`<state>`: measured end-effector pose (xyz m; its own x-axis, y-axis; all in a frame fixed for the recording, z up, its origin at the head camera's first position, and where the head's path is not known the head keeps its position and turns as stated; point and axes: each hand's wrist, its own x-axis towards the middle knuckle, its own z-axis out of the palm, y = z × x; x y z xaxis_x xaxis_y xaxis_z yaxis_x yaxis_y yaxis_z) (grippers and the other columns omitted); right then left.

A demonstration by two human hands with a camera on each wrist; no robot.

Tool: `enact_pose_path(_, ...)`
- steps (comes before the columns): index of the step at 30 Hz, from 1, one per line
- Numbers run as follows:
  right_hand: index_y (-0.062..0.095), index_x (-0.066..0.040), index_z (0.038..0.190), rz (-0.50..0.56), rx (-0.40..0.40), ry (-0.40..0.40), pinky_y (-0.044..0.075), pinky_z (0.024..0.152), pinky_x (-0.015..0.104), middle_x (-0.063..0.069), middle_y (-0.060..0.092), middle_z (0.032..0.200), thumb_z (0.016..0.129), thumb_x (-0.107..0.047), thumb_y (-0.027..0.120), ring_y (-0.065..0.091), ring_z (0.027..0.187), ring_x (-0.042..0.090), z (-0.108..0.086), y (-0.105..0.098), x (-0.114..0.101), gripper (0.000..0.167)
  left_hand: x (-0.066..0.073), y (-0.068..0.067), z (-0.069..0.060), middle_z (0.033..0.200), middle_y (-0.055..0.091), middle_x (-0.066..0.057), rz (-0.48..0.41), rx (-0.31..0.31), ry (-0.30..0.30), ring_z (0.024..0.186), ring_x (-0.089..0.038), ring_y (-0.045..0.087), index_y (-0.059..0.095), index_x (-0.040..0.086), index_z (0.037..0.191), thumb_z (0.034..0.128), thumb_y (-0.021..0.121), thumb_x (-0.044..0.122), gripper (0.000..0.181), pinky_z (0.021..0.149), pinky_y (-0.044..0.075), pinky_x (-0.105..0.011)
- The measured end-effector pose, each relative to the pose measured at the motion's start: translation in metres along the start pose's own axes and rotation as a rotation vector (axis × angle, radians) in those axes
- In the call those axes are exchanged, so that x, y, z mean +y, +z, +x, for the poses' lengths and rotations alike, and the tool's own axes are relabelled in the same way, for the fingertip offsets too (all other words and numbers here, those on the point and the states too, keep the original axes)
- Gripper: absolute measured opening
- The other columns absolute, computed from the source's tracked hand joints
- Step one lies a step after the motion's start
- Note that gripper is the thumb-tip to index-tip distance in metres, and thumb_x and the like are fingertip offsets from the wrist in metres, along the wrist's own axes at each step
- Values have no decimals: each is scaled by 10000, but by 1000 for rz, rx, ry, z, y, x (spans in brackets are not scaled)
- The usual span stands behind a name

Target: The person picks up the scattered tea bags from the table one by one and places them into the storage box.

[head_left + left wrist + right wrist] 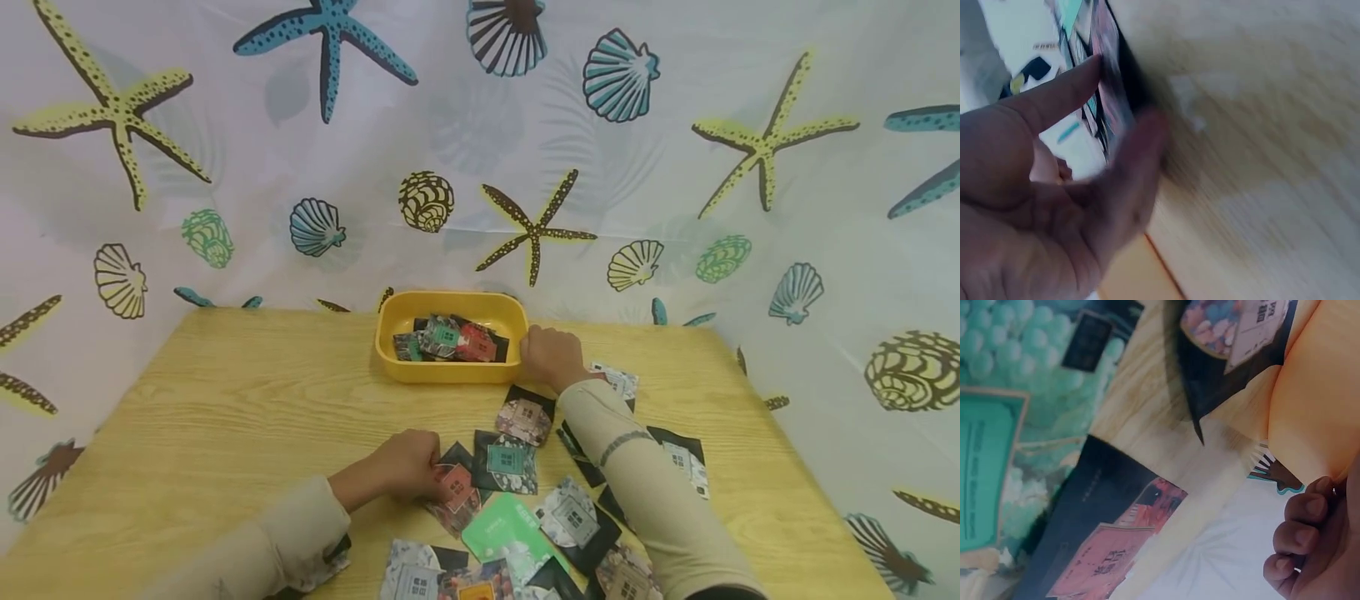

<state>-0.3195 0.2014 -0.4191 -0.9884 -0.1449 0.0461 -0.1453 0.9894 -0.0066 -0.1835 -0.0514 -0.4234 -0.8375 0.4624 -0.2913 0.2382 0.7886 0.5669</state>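
With our left hand (405,465) we pinch one red-labelled sachet (461,490); our right hand (553,353) grips the yellow tub (450,372).

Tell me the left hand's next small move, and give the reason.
Probably the left hand should lift the red-labelled packet at its fingertips toward the yellow tray. Its thumb and finger are at that packet's edge, similar packets lie inside the tray, and the right hand is at the tray's right end, seemingly steadying it.
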Motion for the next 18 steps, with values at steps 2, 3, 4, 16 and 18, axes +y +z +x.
enact_pose_path(2,534,-62,812,-3,4,-3,467,562,409,109,565,691,1017,-256,321,539,586,263,-1,1,-1,353,-7,-5,2,659,506,12,-130,-62,-10,525,-109,476,553,84,725,795,819,165,287,470,363,-228)
enact_pose_path(3,530,-63,810,-11,-2,-4,470,559,409,107,559,689,1016,-254,335,542,586,262,-1,2,-2,342,-11,-9,4,661,522,5,-198,-100,-18,504,-104,499,569,77,734,825,795,137,251,459,400,-229)
enact_pose_path(4,526,-65,809,-21,-9,-7,472,555,407,103,555,687,1015,-253,349,544,587,260,0,1,-1,330,-14,-13,7,673,540,-6,-249,-127,-23,491,-105,513,583,67,746,849,771,115,219,448,430,-236)
enact_pose_path(16,516,-66,775,-44,-30,-40,495,570,428,105,565,686,1026,-233,328,563,592,261,9,-5,2,355,1,-93,28,792,597,-29,-549,-127,0,721,-160,638,567,31,951,980,614,148,128,578,589,-313)
enact_pose_path(18,519,-66,774,-38,-24,-40,502,582,435,111,579,698,1022,-231,319,569,600,266,11,-5,3,359,6,-107,38,858,615,-38,-597,-78,-20,770,-165,655,558,12,1003,999,576,135,125,613,599,-317)
